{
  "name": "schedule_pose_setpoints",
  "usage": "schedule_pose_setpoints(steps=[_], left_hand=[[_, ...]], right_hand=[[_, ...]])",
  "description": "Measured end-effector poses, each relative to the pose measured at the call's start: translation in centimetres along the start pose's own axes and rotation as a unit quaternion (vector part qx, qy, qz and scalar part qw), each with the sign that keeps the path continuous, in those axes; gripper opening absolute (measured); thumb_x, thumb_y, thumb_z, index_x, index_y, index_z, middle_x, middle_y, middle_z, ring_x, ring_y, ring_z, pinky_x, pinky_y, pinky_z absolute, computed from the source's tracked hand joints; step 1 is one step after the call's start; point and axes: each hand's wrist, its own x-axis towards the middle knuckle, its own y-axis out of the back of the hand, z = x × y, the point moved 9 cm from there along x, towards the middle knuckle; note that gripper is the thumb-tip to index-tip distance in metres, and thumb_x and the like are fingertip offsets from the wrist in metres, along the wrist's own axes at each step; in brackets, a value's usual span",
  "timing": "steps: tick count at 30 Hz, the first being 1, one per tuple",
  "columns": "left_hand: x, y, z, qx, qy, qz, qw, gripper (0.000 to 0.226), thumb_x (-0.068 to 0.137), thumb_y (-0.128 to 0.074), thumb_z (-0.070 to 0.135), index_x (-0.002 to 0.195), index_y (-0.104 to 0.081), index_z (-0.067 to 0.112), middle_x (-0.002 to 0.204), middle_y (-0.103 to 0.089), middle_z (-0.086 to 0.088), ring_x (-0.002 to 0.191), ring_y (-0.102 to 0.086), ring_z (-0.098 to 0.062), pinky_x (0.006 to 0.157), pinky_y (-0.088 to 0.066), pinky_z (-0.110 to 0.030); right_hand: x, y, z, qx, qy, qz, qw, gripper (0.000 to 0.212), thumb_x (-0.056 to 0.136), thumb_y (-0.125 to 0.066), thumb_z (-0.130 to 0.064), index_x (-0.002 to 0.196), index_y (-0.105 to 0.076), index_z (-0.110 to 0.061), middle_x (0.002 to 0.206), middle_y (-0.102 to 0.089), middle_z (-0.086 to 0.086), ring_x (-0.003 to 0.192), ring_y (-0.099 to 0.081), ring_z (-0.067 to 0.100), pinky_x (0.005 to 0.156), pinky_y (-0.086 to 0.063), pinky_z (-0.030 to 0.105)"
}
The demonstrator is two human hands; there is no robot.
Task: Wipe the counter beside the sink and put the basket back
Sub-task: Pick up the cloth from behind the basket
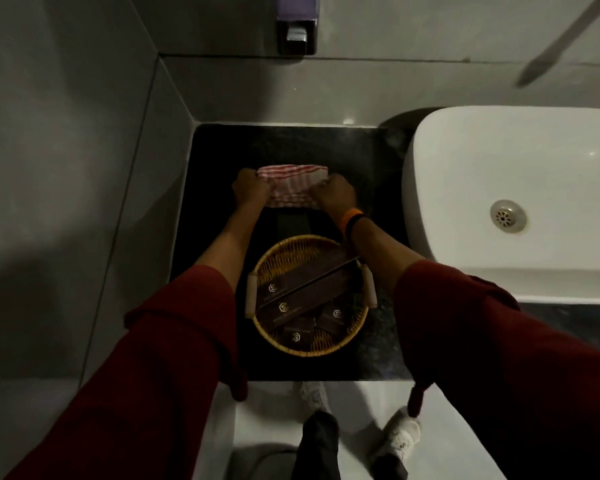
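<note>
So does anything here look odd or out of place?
Only slightly: the basket sits at the counter's near edge, boxes piled askew inside, while both hands grip the cloth. No spill shows.

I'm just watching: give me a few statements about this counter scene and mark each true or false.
1. Both hands, left hand and right hand, grip the striped cloth. True.
2. The wicker basket sits inside the sink. False: it stands on the dark counter, left of the sink.
3. The basket holds dark boxes. True.
4. The cloth is plain blue. False: it is red and white striped.
</note>
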Motion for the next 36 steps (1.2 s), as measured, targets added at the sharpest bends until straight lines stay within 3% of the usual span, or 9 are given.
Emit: schedule_pose_setpoints(steps=[7, 10, 14, 17, 20, 27, 29, 32, 36], left_hand=[[-5.8, 1.2, 4.7, -0.262, -0.022, -0.044, 0.964, 0.034, 0.087, -0.062, -0.005, 0.121, -0.066, -0.001, 0.109, -0.070, -0.016, 0.078, -0.068, -0.017, 0.065, -0.056, -0.023], [-10.0, 0.1, 9.8, -0.289, -0.064, -0.064, 0.953, 0.035, 0.087, -0.064, -0.003, 0.122, -0.065, 0.002, 0.113, -0.070, -0.015, 0.091, -0.069, -0.022, 0.073, -0.057, -0.028], [-17.7, -6.7, 17.5, -0.305, -0.118, -0.104, 0.939, 0.026, 0.089, -0.063, -0.004, 0.106, -0.066, 0.015, 0.099, -0.070, -0.006, 0.087, -0.068, -0.021, 0.080, -0.057, -0.035], [-23.1, -15.0, 22.3, -0.304, -0.124, -0.138, 0.934, 0.028, 0.089, -0.063, -0.004, 0.105, -0.064, 0.019, 0.090, -0.068, -0.003, 0.080, -0.068, -0.018, 0.073, -0.057, -0.031], [-28.0, -24.7, 26.6, -0.272, -0.119, -0.185, 0.937, 0.022, 0.092, -0.066, 0.004, 0.111, -0.067, 0.016, 0.103, -0.072, -0.007, 0.081, -0.071, -0.013, 0.064, -0.058, -0.021], [-36.7, -48.3, 35.7, -0.189, -0.095, -0.254, 0.944, 0.031, 0.094, -0.063, 0.012, 0.125, -0.066, 0.013, 0.119, -0.073, -0.010, 0.102, -0.073, -0.026, 0.087, -0.063, -0.043], [-38.3, -53.9, 37.3, -0.161, -0.095, -0.256, 0.949, 0.035, 0.094, -0.060, 0.007, 0.128, -0.064, 0.012, 0.123, -0.070, -0.011, 0.104, -0.070, -0.026, 0.082, -0.064, -0.037], [-40.3, -61.0, 38.5, -0.142, -0.075, -0.280, 0.947, 0.043, 0.093, -0.058, 0.004, 0.134, -0.058, 0.015, 0.128, -0.066, -0.013, 0.107, -0.068, -0.029, 0.079, -0.064, -0.041], [-42.1, -67.3, 39.1, -0.150, -0.094, -0.314, 0.933, 0.057, 0.092, -0.058, -0.001, 0.145, -0.044, 0.013, 0.135, -0.059, -0.014, 0.106, -0.065, -0.024, 0.071, -0.064, -0.030]], right_hand=[[-3.3, 6.0, -1.5, 0.279, -0.025, -0.004, 0.960, 0.030, 0.086, -0.074, -0.023, 0.107, -0.069, -0.003, 0.107, -0.074, 0.019, 0.102, -0.072, 0.037, 0.083, -0.062, 0.053], [-5.9, 12.8, -1.3, 0.335, 0.007, 0.005, 0.942, 0.019, 0.076, -0.076, -0.022, 0.092, -0.065, -0.019, 0.089, -0.071, 0.005, 0.087, -0.071, 0.025, 0.068, -0.064, 0.043], [-9.1, 23.3, 3.6, 0.378, 0.016, 0.043, 0.925, 0.047, 0.073, -0.083, -0.032, 0.108, -0.055, -0.019, 0.086, -0.067, -0.003, 0.070, -0.066, 0.010, 0.055, -0.058, 0.027], [-9.9, 32.1, 10.6, 0.394, 0.014, 0.112, 0.912, 0.029, 0.085, -0.078, -0.028, 0.104, -0.060, -0.017, 0.084, -0.072, -0.001, 0.070, -0.071, 0.013, 0.056, -0.056, 0.025], [-9.9, 41.0, 18.4, 0.414, 0.003, 0.154, 0.897, 0.016, 0.090, -0.073, -0.020, 0.103, -0.068, -0.014, 0.088, -0.076, 0.003, 0.072, -0.074, 0.012, 0.056, -0.057, 0.021], [-7.1, 59.9, 36.6, 0.408, -0.063, 0.235, 0.880, 0.017, 0.089, -0.072, -0.011, 0.105, -0.071, -0.003, 0.092, -0.074, 0.009, 0.074, -0.071, 0.013, 0.070, -0.059, 0.029], [-6.2, 63.7, 41.0, 0.410, -0.087, 0.246, 0.874, 0.014, 0.090, -0.069, -0.009, 0.103, -0.071, -0.003, 0.094, -0.074, 0.010, 0.081, -0.070, 0.020, 0.080, -0.058, 0.036], [-4.6, 68.0, 46.4, 0.406, -0.116, 0.247, 0.872, 0.008, 0.090, -0.067, -0.009, 0.085, -0.070, -0.014, 0.076, -0.069, 0.001, 0.070, -0.066, 0.016, 0.071, -0.057, 0.034], [-2.4, 71.6, 51.4, 0.342, -0.119, 0.259, 0.895, 0.024, 0.093, -0.057, -0.002, 0.115, -0.068, 0.001, 0.108, -0.072, 0.022, 0.099, -0.069, 0.036, 0.090, -0.058, 0.050]])
